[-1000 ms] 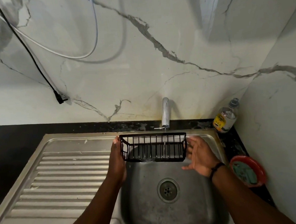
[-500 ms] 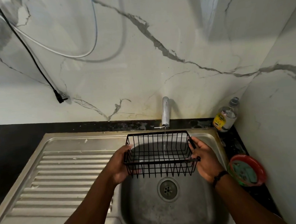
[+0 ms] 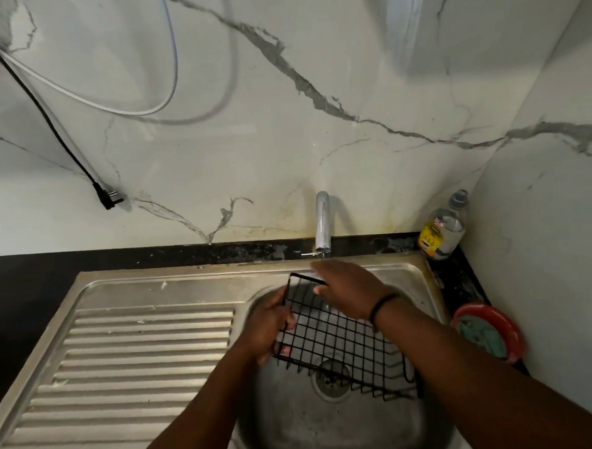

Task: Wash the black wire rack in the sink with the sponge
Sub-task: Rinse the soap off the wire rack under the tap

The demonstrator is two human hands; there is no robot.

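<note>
One flip on: gripping the black wire rack (image 3: 331, 332) grid-up with the left hand (image 3: 272, 323), touching its top with the right hand (image 3: 349, 290), hold unclear, still lacking the sponge (image 3: 482, 336).

The black wire rack (image 3: 331, 339) is held tilted over the sink (image 3: 316, 436) by the left hand (image 3: 270, 325), its far edge covered by the right hand (image 3: 349, 290).

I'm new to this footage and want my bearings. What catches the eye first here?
The black wire rack stands out first, tilted over the sink. The left hand grips its left edge and the right hand lies over its far end, below the tap. To the right of the sink, a red dish holds the green sponge, untouched.
</note>
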